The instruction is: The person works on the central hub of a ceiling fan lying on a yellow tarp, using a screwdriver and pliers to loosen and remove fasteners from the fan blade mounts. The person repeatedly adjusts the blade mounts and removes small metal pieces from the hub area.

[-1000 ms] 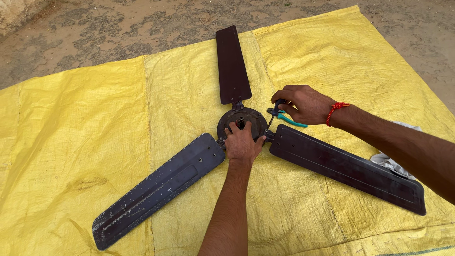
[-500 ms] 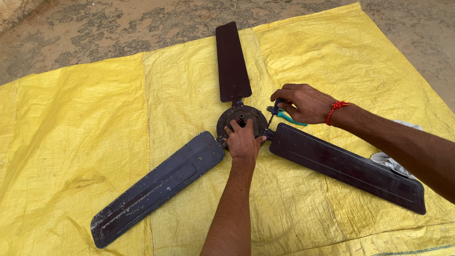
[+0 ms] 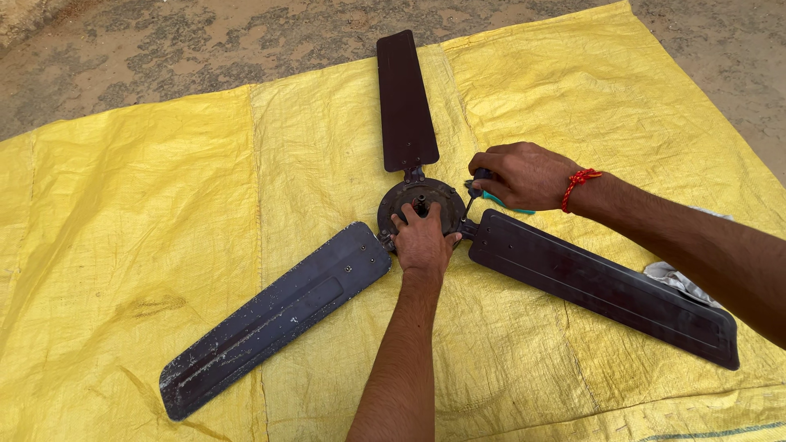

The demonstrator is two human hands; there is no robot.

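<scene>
With the left hand pressed flat on the fan hub at frame centre, the right hand, closed around the screwdriver, should keep it square.

A yellow woven tarpaulin lies spread over bare ground of grey-brown dirt, which shows along the far edge and at the far right corner. The sheet is creased, with a seam running from far to near. A crumpled pale cloth lies near its right edge.
</scene>
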